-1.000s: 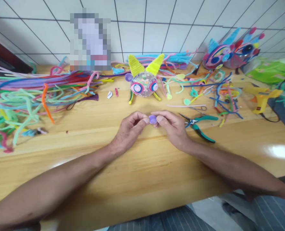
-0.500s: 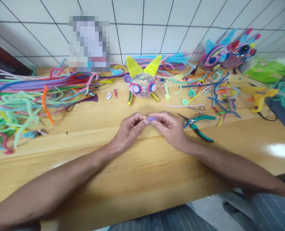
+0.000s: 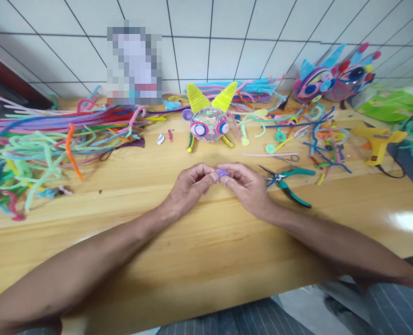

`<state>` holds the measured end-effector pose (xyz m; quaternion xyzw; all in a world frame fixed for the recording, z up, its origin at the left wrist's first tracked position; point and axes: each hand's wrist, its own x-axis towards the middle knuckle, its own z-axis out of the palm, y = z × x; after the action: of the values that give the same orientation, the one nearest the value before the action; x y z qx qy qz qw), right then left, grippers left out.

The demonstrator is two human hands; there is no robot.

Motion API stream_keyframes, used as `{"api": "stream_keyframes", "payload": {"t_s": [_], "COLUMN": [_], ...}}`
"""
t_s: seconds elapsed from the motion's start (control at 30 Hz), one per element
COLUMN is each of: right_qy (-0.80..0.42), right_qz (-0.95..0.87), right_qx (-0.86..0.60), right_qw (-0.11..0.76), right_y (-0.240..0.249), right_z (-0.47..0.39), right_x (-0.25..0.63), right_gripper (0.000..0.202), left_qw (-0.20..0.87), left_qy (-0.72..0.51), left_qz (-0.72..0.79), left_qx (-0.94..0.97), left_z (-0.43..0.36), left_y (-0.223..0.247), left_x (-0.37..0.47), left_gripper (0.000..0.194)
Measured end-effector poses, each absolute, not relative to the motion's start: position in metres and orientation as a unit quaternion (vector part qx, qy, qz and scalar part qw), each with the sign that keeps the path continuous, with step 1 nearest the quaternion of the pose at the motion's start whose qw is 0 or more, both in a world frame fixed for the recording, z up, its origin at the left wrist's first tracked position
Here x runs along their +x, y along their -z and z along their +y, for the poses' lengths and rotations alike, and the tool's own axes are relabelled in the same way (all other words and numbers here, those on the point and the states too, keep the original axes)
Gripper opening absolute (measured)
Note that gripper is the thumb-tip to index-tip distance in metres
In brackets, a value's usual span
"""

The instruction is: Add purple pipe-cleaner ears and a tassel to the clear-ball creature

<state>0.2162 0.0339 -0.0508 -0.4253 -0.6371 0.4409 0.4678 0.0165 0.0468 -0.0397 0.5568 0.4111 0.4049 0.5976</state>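
A small purple coil (image 3: 222, 174) is pinched between my two hands, above the middle of the wooden table (image 3: 206, 242). My left hand (image 3: 193, 184) grips its left side with thumb and fingertips. On its right side, my right hand (image 3: 244, 185) holds it the same way. Just beyond the hands stands a clear round figure (image 3: 209, 122) with yellow ears, pink and blue eyes and yellow-tipped legs. Another purple coil (image 3: 187, 114) is at the figure's upper left.
Green-handled pliers (image 3: 292, 184) lie right of my right hand, near small scissors (image 3: 290, 159). Farther right is a yellow glue gun (image 3: 377, 142). Pipe cleaners (image 3: 45, 139) heap at the left. Two similar figures (image 3: 314, 83) stand at the back right.
The purple coil has turned between my fingertips and shows more of its round face. The whole view has shifted slightly; both hands keep their grip.
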Motion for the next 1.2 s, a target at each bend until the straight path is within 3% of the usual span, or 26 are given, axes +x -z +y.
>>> {"api": "stream_keyframes", "payload": {"t_s": [0.37,0.67,0.97,1.2], "right_qy": [-0.469,-0.411,-0.495,-0.431], "right_qz": [-0.617,-0.659,-0.593,-0.636], "right_qx": [-0.422,-0.433,-0.421,-0.416], "right_qw": [0.470,0.457,0.476,0.487], "right_y": [0.049,0.052,0.045,0.057], "right_z": [0.035,0.035,0.036,0.039], "right_x": [0.215,0.219,0.216,0.219], "right_gripper": [0.028,0.021,0.029,0.023], "left_qw": [0.584,0.582,0.605,0.615], "left_qy": [-0.397,-0.399,-0.413,-0.402], "left_qz": [0.407,0.386,0.418,0.434], "left_qx": [0.579,0.594,0.538,0.521], "left_z": [0.049,0.048,0.047,0.049], "left_y": [0.041,0.039,0.042,0.036], "left_x": [0.016,0.017,0.017,0.017], "left_gripper": [0.050,0.050,0.037,0.034]}}
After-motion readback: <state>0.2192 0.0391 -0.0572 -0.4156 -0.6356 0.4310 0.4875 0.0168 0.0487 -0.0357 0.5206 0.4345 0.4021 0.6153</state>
